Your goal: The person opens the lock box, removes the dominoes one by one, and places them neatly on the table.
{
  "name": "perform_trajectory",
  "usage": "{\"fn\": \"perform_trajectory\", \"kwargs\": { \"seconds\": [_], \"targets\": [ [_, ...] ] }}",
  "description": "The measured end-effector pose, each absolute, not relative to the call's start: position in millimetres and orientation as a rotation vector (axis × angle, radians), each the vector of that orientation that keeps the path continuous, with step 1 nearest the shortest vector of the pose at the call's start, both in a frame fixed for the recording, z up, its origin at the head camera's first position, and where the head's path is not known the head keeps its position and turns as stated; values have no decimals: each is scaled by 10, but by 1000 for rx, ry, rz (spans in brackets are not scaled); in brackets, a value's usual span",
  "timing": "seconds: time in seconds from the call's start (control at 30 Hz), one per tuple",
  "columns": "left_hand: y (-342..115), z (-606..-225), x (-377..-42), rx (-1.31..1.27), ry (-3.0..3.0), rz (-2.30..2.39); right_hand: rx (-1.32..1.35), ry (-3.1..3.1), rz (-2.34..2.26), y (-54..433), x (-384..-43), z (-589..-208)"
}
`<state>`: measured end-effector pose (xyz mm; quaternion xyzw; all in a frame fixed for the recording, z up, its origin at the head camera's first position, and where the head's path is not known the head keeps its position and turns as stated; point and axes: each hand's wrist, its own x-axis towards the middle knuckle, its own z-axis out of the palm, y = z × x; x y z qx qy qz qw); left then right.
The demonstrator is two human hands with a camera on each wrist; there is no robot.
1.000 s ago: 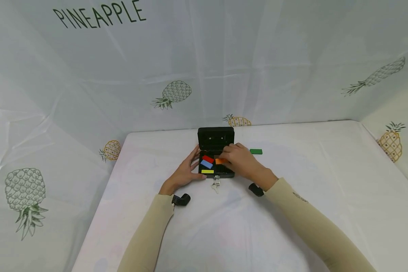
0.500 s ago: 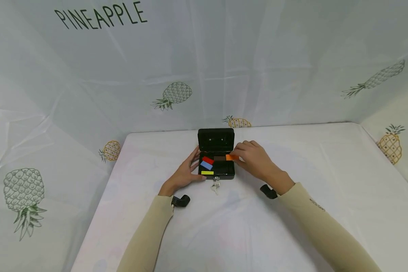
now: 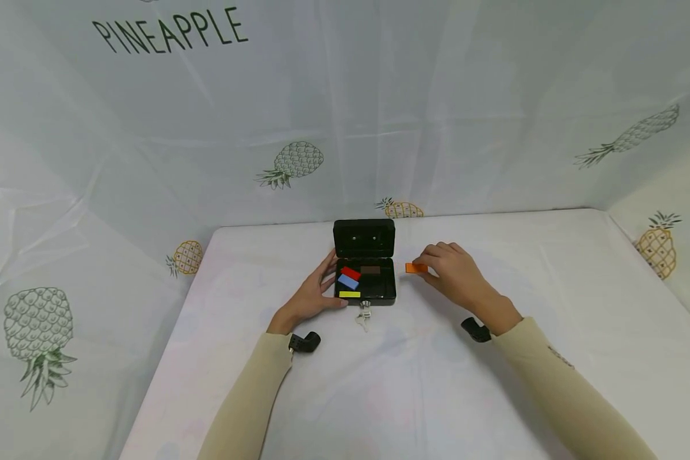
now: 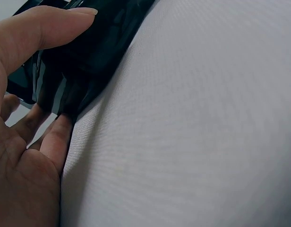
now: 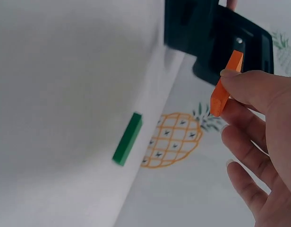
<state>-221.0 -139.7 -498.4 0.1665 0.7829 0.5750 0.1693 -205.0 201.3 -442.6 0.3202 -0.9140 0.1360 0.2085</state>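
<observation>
A black cash box (image 3: 386, 291) stands with its lid raised at the table's far side. My left hand (image 3: 310, 298) holds it at the left, thumb at the front corner and fingers along the side; the left wrist view shows this thumb (image 4: 65, 23) against the dark wall. Inside lie a red block (image 3: 351, 273), a blue block (image 3: 348, 282), a yellow block (image 3: 349, 294) and a brown block (image 3: 370, 270). Right of the box, my right hand (image 3: 457, 276) pinches an orange block (image 3: 413, 268) between thumb and fingers, apart from the box.
A green block (image 5: 127, 139) lies on the table in the right wrist view; the right hand hides it in the head view. Keys (image 3: 363, 319) hang from the box's front lock. A pineapple-print cloth (image 3: 299, 96) rises behind the white table (image 3: 345, 396).
My right hand has carried the orange block rightward, out of the box and past its right wall. The brown block has come into sight. My left hand stays at the box.
</observation>
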Motion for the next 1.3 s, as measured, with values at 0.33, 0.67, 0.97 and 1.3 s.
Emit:
{"fn": "perform_trajectory", "kwargs": {
  "seconds": [0.33,0.67,0.97,1.3],
  "targets": [
    [-1397,-4987,-2208,484,2221,1642,822,-2639,328,2203,-2087,-4551],
    [-1403,-4981,-2189,480,2214,1650,789,-2715,297,2312,-2149,-4639],
    [-1382,-4981,-2196,480,2232,1644,789,-2770,261,2331,-2186,-4655],
    [-1388,-4961,-2175,476,2235,1640,789,-2798,255,2324,-2230,-4695]
  ]
}}
